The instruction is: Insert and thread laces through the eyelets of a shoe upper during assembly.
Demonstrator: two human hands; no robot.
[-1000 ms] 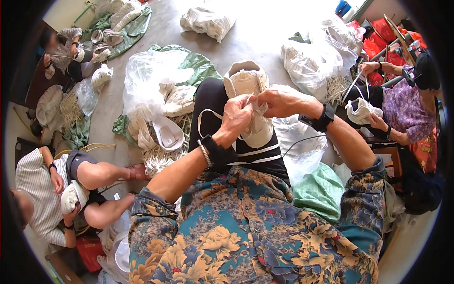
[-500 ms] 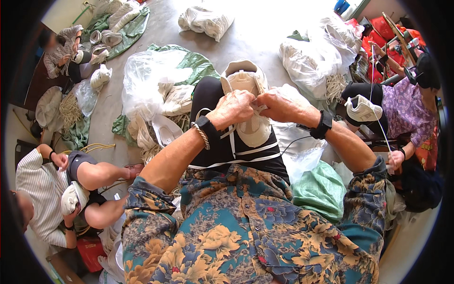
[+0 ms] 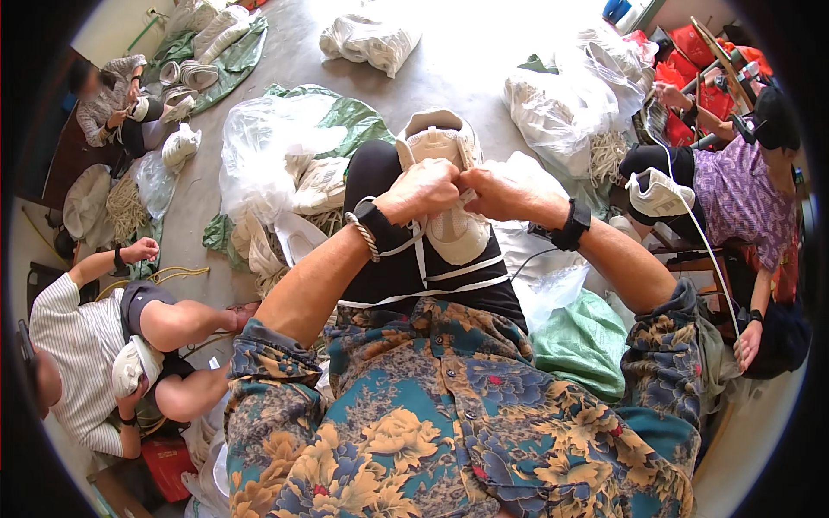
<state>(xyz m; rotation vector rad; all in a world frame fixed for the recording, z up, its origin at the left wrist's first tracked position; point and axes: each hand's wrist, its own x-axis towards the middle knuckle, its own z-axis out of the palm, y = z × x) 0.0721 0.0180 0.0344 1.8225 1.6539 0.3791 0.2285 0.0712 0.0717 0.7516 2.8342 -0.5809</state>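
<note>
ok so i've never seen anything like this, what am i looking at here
There's no machine: a wide fisheye camera on a person's head looks down at their two bare hands, so edges bend and the rim goes dark. The left hand and right hand meet over a cream shoe on their black trousers. The fingers seem to pinch a white lace, though the grip is mostly hidden. On the grey floor lie plastic bags and more shoes; other people sit around.
</note>
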